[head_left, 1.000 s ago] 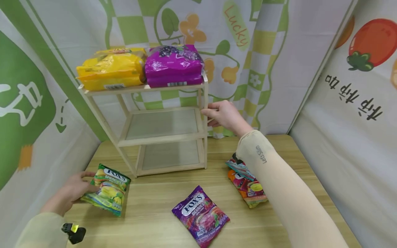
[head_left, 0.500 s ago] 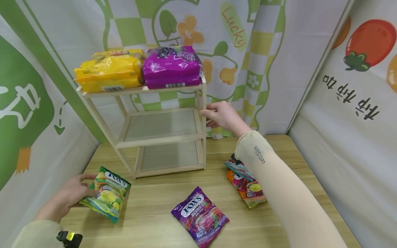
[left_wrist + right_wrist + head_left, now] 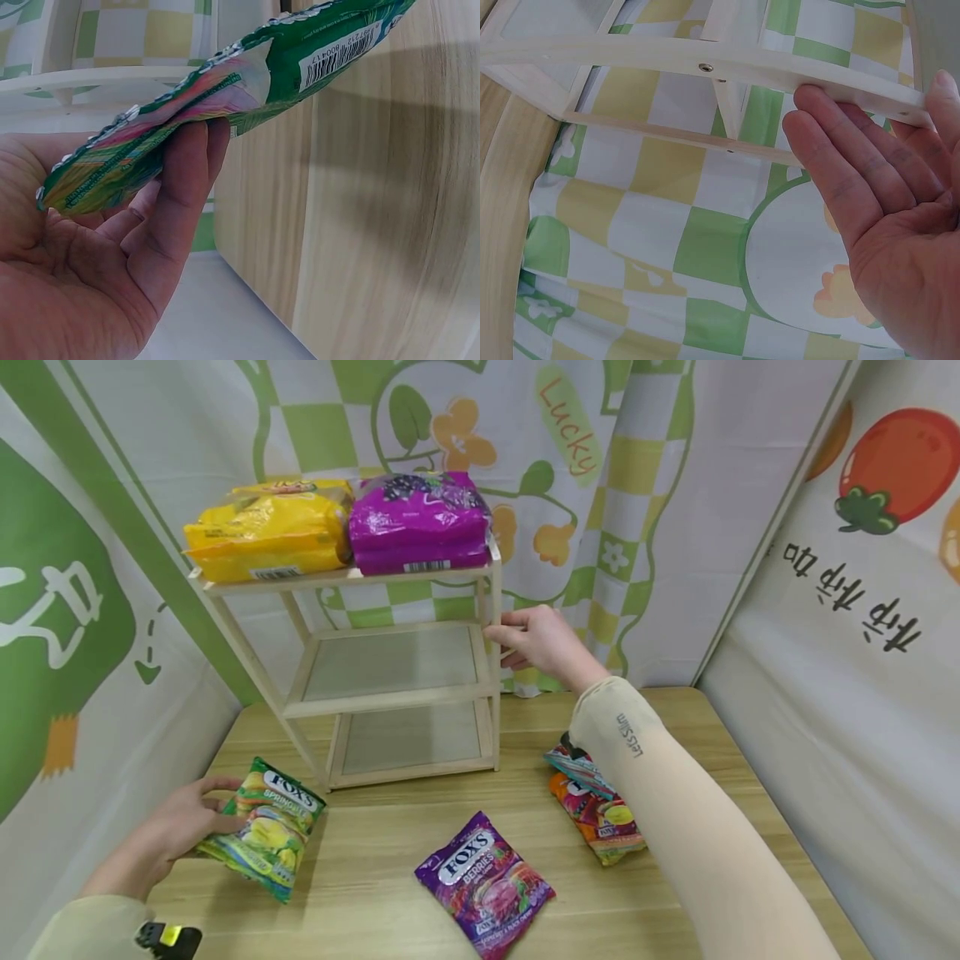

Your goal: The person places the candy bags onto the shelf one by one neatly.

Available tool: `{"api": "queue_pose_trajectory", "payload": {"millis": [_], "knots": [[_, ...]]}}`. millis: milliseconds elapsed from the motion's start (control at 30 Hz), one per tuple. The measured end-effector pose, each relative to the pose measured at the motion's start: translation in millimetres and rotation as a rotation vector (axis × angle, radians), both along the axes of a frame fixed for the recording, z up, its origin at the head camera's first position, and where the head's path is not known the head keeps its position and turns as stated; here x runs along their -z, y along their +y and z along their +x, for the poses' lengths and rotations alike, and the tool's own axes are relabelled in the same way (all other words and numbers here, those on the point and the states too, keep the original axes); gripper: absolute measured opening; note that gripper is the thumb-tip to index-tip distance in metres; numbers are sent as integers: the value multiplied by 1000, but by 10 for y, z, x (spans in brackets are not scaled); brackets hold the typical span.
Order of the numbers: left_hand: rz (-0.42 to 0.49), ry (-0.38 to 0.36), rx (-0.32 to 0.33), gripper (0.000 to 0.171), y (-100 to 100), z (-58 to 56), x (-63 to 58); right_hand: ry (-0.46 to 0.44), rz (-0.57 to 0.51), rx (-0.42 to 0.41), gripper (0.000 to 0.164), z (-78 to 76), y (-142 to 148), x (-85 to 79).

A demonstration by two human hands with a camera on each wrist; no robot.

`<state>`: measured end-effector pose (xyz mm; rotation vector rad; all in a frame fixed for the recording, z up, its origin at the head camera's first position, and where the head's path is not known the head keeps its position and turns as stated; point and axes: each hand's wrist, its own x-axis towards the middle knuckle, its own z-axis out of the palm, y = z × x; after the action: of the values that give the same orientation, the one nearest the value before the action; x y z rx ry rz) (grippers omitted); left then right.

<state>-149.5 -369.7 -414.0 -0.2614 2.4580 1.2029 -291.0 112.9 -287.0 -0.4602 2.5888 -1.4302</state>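
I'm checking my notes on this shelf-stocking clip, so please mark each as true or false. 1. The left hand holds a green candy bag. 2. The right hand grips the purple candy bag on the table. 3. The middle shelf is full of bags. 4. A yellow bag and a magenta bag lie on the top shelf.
1. True: the left hand grips the green candy bag.
2. False: the right hand touches the wooden rack; the purple candy bag lies untouched on the table.
3. False: the middle shelf holds nothing.
4. True: the yellow bag and the magenta bag lie side by side.
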Motion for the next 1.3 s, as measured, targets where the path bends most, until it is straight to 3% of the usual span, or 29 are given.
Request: {"api": "queue_pose_trajectory", "payload": {"millis": [700,1300], "knots": [[94,31,26,81,106,47,-118,-15,-16,7,55,7,-10,-9],[74,66,48,82,199,50,-239,-11,-1,20,57,22,-16,-16]]}}
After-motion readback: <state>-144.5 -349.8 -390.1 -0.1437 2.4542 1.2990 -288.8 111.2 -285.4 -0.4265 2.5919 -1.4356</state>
